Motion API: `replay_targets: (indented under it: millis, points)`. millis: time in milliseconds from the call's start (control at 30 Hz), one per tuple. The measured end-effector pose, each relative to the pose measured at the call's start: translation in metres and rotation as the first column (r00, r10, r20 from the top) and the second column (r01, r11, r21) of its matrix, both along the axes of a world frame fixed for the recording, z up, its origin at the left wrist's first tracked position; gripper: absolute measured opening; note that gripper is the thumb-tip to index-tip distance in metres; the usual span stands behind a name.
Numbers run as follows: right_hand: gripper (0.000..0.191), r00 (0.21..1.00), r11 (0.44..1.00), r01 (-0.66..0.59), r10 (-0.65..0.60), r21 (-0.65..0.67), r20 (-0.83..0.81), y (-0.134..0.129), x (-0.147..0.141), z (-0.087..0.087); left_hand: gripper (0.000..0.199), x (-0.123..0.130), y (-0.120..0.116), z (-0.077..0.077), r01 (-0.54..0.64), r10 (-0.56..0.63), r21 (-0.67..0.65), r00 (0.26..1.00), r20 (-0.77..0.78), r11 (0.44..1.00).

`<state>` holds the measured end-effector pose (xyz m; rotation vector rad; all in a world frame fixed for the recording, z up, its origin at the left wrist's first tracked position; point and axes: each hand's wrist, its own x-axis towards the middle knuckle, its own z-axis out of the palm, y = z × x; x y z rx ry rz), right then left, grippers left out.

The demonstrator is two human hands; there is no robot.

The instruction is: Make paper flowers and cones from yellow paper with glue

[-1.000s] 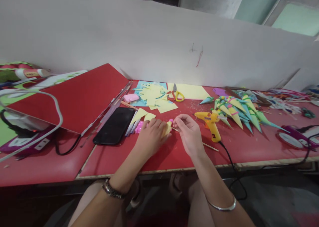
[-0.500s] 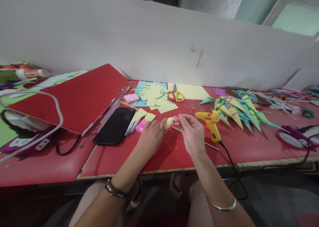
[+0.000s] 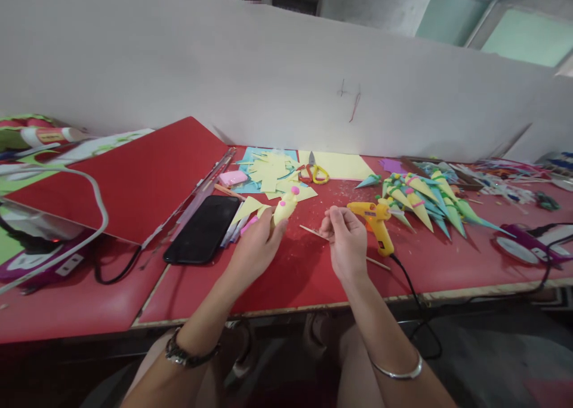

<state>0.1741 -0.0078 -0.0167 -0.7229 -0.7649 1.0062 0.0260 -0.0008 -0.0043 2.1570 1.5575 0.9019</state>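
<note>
My left hand (image 3: 259, 241) is closed around a small pale-yellow paper cone (image 3: 285, 208) with pink dots on it, tilted up and away from me. Its lower part is hidden in my fingers. To the right, my right hand (image 3: 345, 235) is pinched above the table; whatever its fingertips hold, if anything, is too small to make out. A thin wooden stick (image 3: 312, 231) lies on the table and passes behind this hand. Just right of it rests a yellow glue gun (image 3: 378, 222). Pink clay-like material (image 3: 249, 224) shows partly behind my left hand.
A black phone (image 3: 202, 229) lies at left near a raised red board (image 3: 134, 178) and a purple power strip (image 3: 49, 262). Paper scraps (image 3: 271, 170) and scissors (image 3: 316, 170) lie behind. Several finished-looking paper cones (image 3: 425, 199) are piled right. The glue gun's cord (image 3: 409, 280) hangs over the edge.
My hands have moved apart. The left one carried the yellow cone left and tipped it upward, showing its pink dots; the right one let go of it and curled its fingers.
</note>
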Motion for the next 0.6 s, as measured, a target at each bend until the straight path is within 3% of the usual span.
replay_targets:
  millis: [167,400,600]
  points:
    - [0.01,0.995,0.996,0.073,-0.07,-0.049,0.065,0.003,0.001,-0.003,0.026,0.005,-0.002,-0.003,0.114,-0.087,-0.093,0.962,0.257,0.989]
    - [0.013,0.997,0.999,0.017,-0.014,-0.039,0.076,0.0,-0.001,0.0,0.025,0.011,-0.004,-0.001,0.244,-0.139,-0.176,0.876,0.462,0.954]
    - [0.012,0.971,0.989,0.149,-0.145,-0.011,0.191,0.003,0.003,-0.002,0.027,0.014,-0.007,0.002,0.349,-0.148,-0.24,0.792,0.593,0.906]
